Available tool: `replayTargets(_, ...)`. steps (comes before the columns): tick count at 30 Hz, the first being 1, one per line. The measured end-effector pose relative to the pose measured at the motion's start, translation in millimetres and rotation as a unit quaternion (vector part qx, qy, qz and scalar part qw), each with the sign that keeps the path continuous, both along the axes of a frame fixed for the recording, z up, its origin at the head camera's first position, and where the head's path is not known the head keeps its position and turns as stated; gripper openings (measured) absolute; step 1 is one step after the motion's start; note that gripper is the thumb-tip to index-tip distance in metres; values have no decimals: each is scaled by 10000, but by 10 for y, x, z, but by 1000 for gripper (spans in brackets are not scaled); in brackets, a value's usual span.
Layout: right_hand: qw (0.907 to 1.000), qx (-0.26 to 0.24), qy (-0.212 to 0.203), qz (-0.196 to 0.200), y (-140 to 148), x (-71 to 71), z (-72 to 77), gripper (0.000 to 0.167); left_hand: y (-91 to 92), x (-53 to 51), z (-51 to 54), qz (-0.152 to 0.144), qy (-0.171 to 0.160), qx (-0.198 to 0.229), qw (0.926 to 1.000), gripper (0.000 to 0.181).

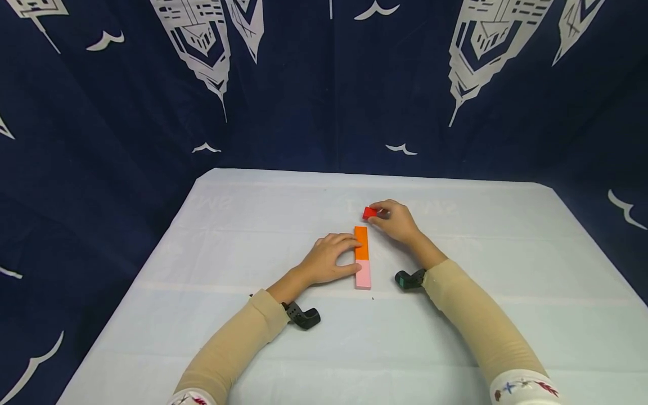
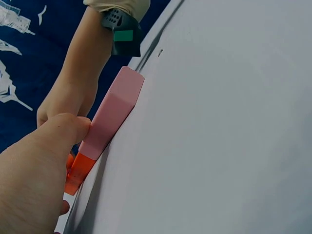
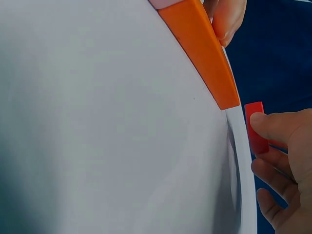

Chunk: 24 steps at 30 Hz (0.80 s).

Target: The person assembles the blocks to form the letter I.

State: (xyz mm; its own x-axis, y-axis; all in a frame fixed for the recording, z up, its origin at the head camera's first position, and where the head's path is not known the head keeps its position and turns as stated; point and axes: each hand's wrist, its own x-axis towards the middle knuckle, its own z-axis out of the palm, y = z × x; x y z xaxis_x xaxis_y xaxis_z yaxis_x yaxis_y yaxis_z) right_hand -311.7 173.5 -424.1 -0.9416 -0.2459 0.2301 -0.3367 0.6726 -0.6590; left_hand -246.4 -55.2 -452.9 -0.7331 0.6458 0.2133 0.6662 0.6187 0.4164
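Observation:
An orange block and a pink block lie end to end in a straight row on the white table. My left hand rests against the row's left side, thumb on the pink block and fingertips on the orange one. Beyond the orange end, my right hand pinches a small red block between thumb and fingers. In the right wrist view the red block is apart from the orange block; the thumb covers part of it.
The white-covered table reaches back to a dark blue curtain with white printed shapes. Black wrist devices sit on both forearms, near the tabletop. A tiny dark speck lies close to the pink block's near end.

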Motion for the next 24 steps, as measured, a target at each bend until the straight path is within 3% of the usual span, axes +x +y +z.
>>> replayTargets(24,9991,221,-222,269,-118,-28,-4,34,11,2,9,77,-53,-71,9999,55)
